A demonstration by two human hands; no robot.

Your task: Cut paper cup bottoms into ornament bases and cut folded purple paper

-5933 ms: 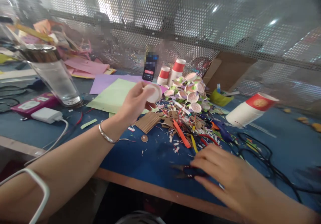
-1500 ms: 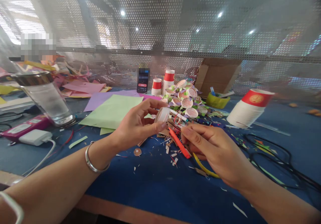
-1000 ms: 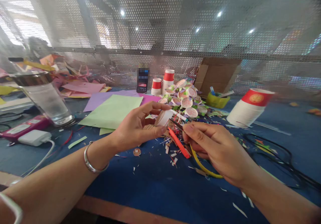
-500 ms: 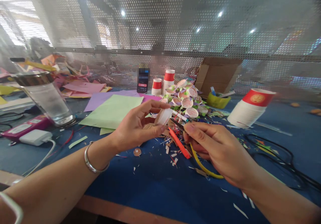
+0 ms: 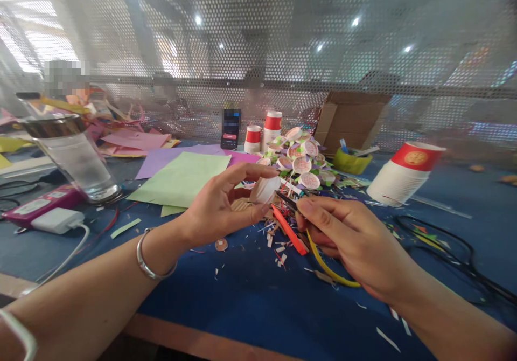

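The left hand [image 5: 220, 202] holds a small white cup base [image 5: 265, 189] pinched between thumb and fingers, tilted, above the counter [image 5: 242, 312] and in front of the scraps. The right hand [image 5: 347, 240] is closed around a dark slender tool [image 5: 287, 202], its tip pointing at the cup base; whether the two touch is hard to tell. Just beyond sits a pile of round pieces [image 5: 301, 164], several with reddish print on their faces, too small to read. To the right, a leaning cup stack [image 5: 404, 175] carries a red band with a round gold emblem; any lettering in it is illegible. Two more red-and-white stacks, one short [image 5: 253, 139] and one tall [image 5: 272, 129], stand behind the pile. Beside them an upright phone [image 5: 231, 129] shows a red button and blurred text. An orange strip [image 5: 288, 230] lies below the tool, among paper clippings [image 5: 281, 259].
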